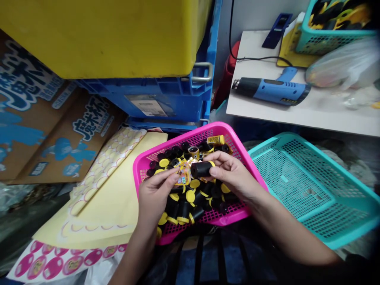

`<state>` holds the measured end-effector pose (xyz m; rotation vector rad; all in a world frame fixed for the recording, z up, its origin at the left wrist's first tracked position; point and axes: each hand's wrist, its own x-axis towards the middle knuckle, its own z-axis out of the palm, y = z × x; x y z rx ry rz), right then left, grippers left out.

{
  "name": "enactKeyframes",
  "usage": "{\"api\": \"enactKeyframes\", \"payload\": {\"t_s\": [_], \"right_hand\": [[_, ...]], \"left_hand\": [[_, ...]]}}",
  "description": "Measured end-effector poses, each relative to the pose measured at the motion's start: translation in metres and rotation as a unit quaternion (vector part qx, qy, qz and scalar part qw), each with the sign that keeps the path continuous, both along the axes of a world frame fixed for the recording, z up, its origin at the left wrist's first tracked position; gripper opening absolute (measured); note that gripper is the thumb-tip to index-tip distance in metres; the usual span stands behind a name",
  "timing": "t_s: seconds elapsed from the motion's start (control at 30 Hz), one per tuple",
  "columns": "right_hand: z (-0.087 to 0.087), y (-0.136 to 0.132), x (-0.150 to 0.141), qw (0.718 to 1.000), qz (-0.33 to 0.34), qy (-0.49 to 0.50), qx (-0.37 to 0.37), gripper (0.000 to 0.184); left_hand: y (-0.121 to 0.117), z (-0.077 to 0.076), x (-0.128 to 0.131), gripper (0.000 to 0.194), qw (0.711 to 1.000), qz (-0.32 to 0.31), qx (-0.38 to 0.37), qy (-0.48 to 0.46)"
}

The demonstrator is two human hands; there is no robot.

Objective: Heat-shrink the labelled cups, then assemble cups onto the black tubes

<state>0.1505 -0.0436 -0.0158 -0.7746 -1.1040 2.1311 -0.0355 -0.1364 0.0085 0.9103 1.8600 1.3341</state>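
Black yellow-capped tube (201, 169) was up, clamped in the right hand (232, 174)!
Left hand (156, 194) sat alongside, pinching a gold label (184, 174) above the pink basket (218, 128).

Soft, dim indoor light; the plastic bag (341, 63) blurs at right.

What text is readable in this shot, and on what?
Brown cardboard box: "魔术杯" in blue characters.
White paper label on the blue plastic crate: too small to read.
Round pink stickers on a white sheet: too small to read.
Yellow printed label pinched in the left hand: too small to read.
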Motion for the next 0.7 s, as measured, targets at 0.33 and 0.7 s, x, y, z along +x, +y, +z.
{"api": "enactKeyframes", "payload": {"t_s": [0.33, 0.7], "right_hand": [[-0.001, -0.003, -0.003, 0.990, 0.016, -0.105, 0.096, 0.043], [-0.009, -0.021, -0.014, 0.990, -0.020, -0.025, 0.141, 0.038]], "left_hand": [[0.000, -0.008, 0.002, 0.013, 0.996, -0.053, 0.060, -0.039], [0.008, 0.009, 0.005, 0.027, 0.989, -0.135, 0.038, -0.056]]}}
